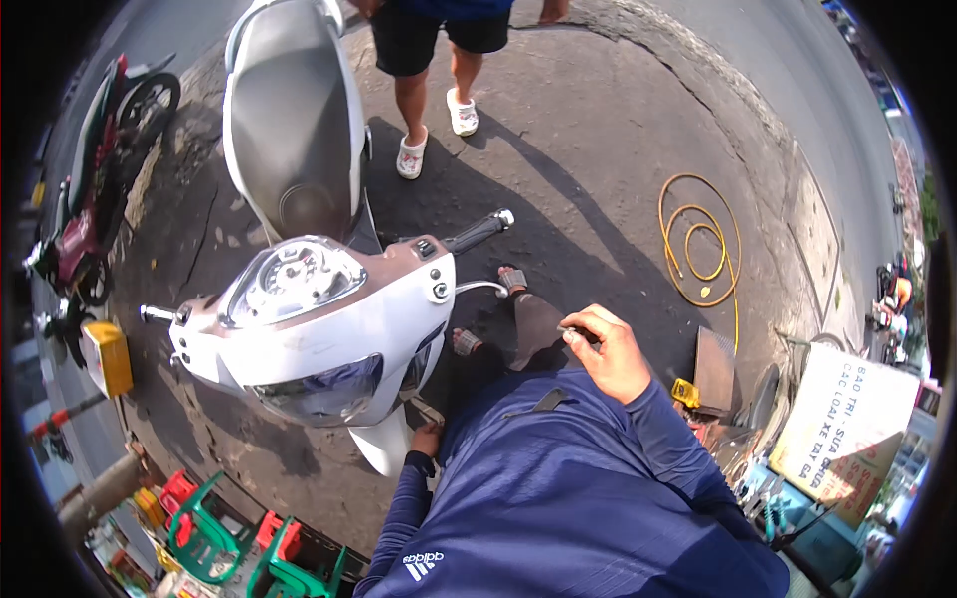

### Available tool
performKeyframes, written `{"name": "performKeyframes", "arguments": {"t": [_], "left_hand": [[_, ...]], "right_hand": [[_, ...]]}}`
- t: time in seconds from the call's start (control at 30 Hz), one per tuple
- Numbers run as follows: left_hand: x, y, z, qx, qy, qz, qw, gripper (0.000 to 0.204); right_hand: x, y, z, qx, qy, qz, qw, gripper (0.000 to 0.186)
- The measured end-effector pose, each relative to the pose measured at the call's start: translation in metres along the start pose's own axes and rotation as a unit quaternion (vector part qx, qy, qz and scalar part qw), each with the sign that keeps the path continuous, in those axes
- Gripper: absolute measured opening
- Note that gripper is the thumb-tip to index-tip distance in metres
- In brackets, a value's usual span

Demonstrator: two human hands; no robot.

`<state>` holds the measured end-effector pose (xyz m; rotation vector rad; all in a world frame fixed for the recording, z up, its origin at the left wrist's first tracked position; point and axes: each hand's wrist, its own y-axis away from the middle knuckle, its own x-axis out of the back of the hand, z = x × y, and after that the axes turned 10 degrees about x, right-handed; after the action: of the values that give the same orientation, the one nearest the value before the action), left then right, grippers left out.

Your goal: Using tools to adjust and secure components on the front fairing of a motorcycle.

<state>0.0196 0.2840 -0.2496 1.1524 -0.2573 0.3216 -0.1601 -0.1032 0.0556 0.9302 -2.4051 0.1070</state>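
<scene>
A white scooter [329, 339] with a brown dashboard stands before me on the left. Close to its white front fender [383, 444], low beside my body, is my left hand [427, 440]. Its fingers look curled by a narrow greyish piece, but what they hold is too small to make out. My right hand [610, 351] is raised in front of my right side, closed in a pinch. Between thumb and forefinger it grips a small dark object [572, 331] with a shiny end. The scooter's lever and right handgrip [478, 231] are ahead of me, apart from both hands.
A person in black shorts [404, 40] and white clogs stands beyond the scooter. A coiled yellow hose [703, 249] lies on the pavement at right. A white sign [847, 429] and tools are near right; green plastic chairs [211, 533] stand near left. A motorbike [95, 199] is far left.
</scene>
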Motion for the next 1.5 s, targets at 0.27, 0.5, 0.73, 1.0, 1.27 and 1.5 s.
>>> {"name": "performKeyframes", "arguments": {"t": [0.27, 0.5, 0.73, 1.0, 1.27, 1.5], "left_hand": [[0.065, -0.097, 0.011, -0.203, -0.460, -0.281, 0.817, 0.029], [-0.027, -0.106, 0.119, -0.276, -0.645, -0.213, 0.680, 0.027], [-0.311, 0.046, 0.226, -0.138, -0.588, -0.187, 0.775, 0.025], [-0.621, 0.204, 0.249, -0.274, -0.580, -0.311, 0.702, 0.026], [-0.796, 0.333, 0.188, -0.362, -0.697, -0.282, 0.550, 0.030], [-0.847, 0.401, 0.112, -0.354, -0.681, -0.203, 0.608, 0.025]], "right_hand": [[-0.035, 0.233, 0.140, -0.202, -0.267, 0.283, 0.899, 0.012], [-0.038, 0.431, 0.190, -0.190, -0.305, 0.428, 0.829, 0.018], [-0.049, 0.677, 0.260, -0.281, -0.402, 0.629, 0.603, 0.013], [-0.042, 0.877, 0.397, -0.255, -0.508, 0.781, 0.257, 0.004], [-0.040, 1.040, 0.539, -0.498, -0.378, 0.757, 0.190, 0.005], [-0.051, 1.159, 0.666, -0.642, -0.303, 0.646, 0.279, 0.008]]}}
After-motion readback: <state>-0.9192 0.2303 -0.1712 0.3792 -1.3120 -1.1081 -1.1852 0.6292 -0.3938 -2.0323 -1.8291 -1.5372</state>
